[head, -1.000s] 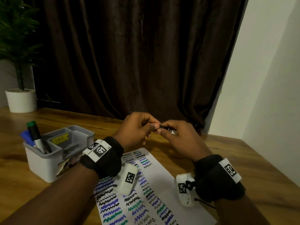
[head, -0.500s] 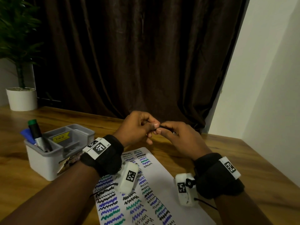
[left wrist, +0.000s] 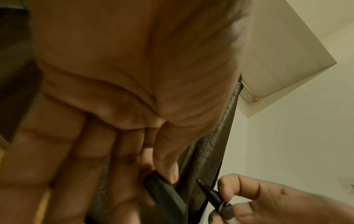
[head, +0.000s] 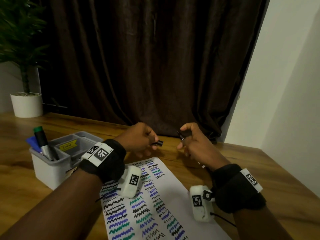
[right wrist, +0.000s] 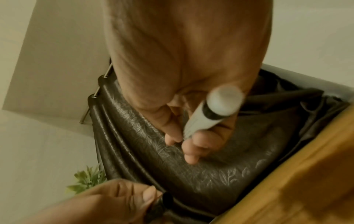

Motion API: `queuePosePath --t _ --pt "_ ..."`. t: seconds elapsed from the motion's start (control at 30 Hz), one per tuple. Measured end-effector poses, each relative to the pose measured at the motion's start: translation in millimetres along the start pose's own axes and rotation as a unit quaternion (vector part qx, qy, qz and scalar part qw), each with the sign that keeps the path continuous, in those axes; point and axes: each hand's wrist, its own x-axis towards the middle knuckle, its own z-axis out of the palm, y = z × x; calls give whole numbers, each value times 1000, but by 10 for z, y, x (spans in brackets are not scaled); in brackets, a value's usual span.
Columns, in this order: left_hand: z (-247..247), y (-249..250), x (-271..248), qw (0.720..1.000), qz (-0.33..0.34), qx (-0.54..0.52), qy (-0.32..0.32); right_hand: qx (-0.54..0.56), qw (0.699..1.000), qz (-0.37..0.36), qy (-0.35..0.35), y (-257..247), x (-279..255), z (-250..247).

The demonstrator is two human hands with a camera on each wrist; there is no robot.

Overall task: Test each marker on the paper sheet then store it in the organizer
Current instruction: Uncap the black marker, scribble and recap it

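My left hand (head: 147, 141) pinches a black marker cap (head: 159, 143) (left wrist: 164, 195) above the table. My right hand (head: 187, 137) grips the uncapped marker (head: 181, 135), whose white barrel (right wrist: 206, 113) runs back under the palm and whose black tip (left wrist: 207, 191) points toward the cap. A small gap separates cap and tip. The paper sheet (head: 173, 193), covered with black, blue and green squiggles, lies below both hands. The grey organizer (head: 52, 168) stands at the left and holds a green-capped marker (head: 42, 142) and a blue one (head: 32, 143).
A white potted plant (head: 26, 104) stands at the table's far left corner. A dark brown curtain (head: 155, 66) hangs behind the table, and a white wall (head: 285, 84) closes the right side. The wooden table (head: 259, 170) extends to the right of the sheet.
The hands were together on the capped marker; now they have pulled apart, the left taking the cap off and the right keeping the marker.
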Motion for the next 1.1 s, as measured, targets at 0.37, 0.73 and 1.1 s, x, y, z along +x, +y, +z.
queuePosePath --t 0.37,0.73,1.1 --pt "68 47 -108 980 -161 44 -104 284 957 -14 -55 -29 -47 24" --pt "56 -8 -103 981 -149 64 -104 215 971 76 -77 -64 -35 190" --pt "55 15 -110 981 -144 73 -107 75 982 6 -172 34 -99 203"
